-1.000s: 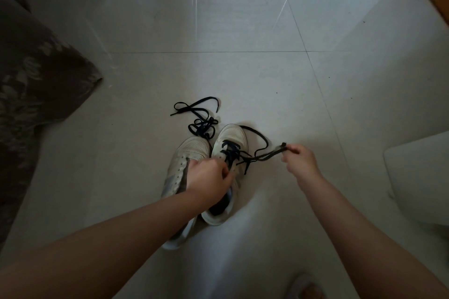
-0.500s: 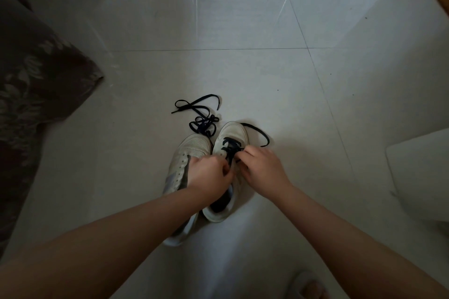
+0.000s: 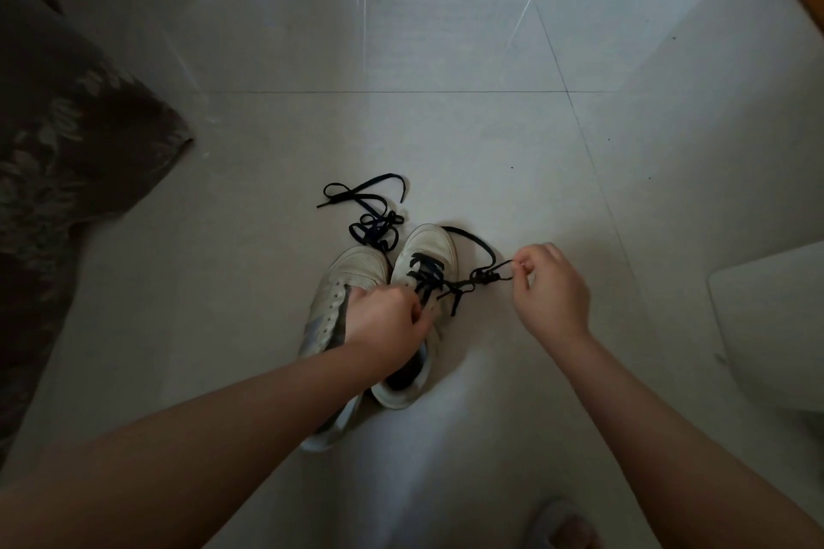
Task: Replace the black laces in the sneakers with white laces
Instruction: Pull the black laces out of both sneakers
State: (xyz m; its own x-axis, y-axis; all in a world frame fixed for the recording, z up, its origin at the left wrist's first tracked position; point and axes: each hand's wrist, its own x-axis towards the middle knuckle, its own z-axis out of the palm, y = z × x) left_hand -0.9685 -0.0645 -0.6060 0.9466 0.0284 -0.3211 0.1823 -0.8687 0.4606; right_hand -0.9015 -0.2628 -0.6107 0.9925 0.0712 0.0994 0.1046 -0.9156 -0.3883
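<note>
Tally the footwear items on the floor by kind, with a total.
White leather sneakers: 2, the left, unlaced one and the right one
Black flat laces: 2, one loose on the tiles, one partly threaded
Total: 4

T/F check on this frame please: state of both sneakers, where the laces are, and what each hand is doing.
1. The right hand pinches the black lace pulled out sideways from the right white sneaker. True.
2. The left white sneaker is fully laced in black. False: its eyelets show no lace.
3. A loose black lace lies on the pale tiled floor beyond the sneakers' toes. True.
4. The left hand rests flat on the floor. False: it grips the right sneaker near its tongue.
5. White laces are threaded in the right sneaker. False: only black lace crosses it.
</note>
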